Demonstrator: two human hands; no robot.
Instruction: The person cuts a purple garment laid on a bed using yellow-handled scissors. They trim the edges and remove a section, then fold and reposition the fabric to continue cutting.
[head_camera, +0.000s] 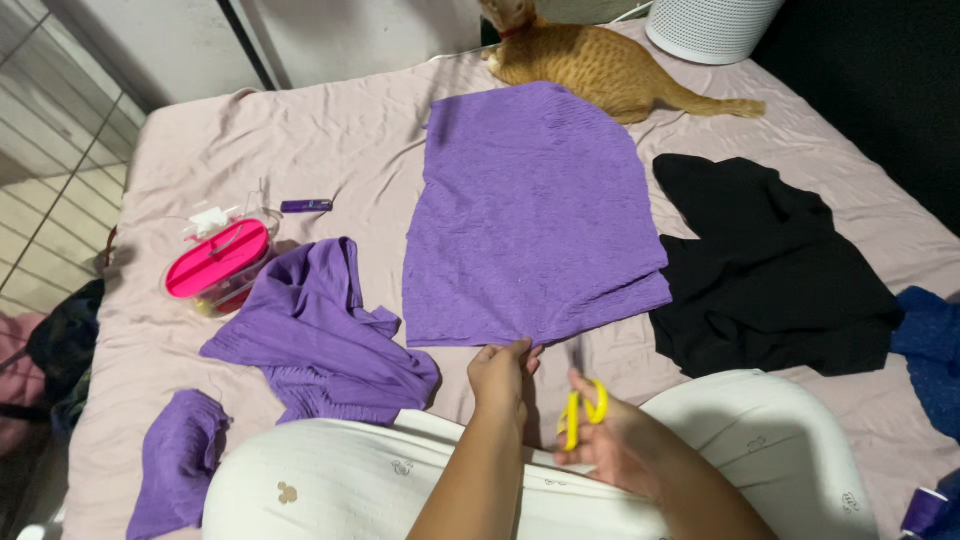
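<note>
My left hand (497, 372) is pinching the near edge of the flat purple cloth (530, 215), which is lying on the bed (300, 140), stretching away from my grip. My right hand (610, 440) is closed on yellow scissors (580, 408), just right of that pinch. The blades are pointing at the cloth edge, but they are too dark to see well.

Three purple cloth pieces (535, 215) — one black garment (770, 265), one cat (600, 60), one pair of scissors (580, 405).
</note>
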